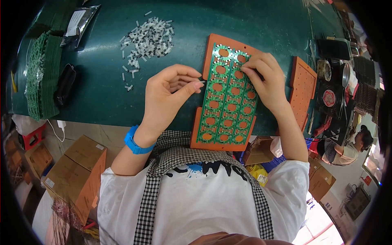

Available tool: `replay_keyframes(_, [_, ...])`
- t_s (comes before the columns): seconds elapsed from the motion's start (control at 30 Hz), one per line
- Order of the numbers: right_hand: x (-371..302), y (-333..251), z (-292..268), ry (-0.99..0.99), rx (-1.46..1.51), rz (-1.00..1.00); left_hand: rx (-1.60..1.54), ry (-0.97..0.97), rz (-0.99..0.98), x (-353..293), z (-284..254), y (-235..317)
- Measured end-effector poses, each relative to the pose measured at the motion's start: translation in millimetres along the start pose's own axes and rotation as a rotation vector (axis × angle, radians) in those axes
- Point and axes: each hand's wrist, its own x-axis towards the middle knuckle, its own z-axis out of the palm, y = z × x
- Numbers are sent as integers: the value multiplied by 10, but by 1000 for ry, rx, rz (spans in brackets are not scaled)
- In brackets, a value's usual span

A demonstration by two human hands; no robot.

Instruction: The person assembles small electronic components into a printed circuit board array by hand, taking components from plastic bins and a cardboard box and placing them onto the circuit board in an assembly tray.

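Observation:
A green circuit board panel point(222, 92) with rows of oval holes lies on an orange-brown tray point(209, 40) in front of me. My left hand point(169, 94), a blue band on its wrist, is beside the panel's left edge. Its thumb and fingers are closed round a small clear piece point(201, 82) at the thumb tip. Above the panel's upper right part is my right hand point(267, 79), fingertips pinched close to the board's surface. Whatever those fingers may hold is too small to make out. To the left lies a loose pile of small clear pieces with dark ends point(151, 38).
Stacked green boards point(43, 77) stand at the table's left, next to a black case point(66, 83) and a silvery bag point(79, 24). Another orange-brown tray point(302, 87) lies on the right, near tools and a black box point(334, 49). A person point(347, 149) is farther right.

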Motion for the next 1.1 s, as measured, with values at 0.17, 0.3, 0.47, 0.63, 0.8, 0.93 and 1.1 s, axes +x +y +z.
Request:
replay_keyframes(0.17, [-70,-75,21,93,-295,-224,-95,-32,-47,-5,72,0])
replay_keyframes(0.3, [-19,-418,-42,78,-102,-185,-177,-112,-108,-45,144,37])
replay_keyframes(0.47, [-113,-466,-6,-40,407,-114,-325,-284,-199,-41,186,43])
replay_keyframes(0.63, [132,-168,-134,-11,241,149,-222,-248,-159,-27,145,39])
replay_keyframes(0.8, [246,119,-122,-59,183,187,-155,-129,-61,51,69,-10])
replay_keyframes(0.93, [283,152,-93,-83,126,138,-136,-65,-2,46,91,-43])
replay_keyframes(1.1, [285,191,-64,-79,112,114,-85,-62,-61,48,64,-2])
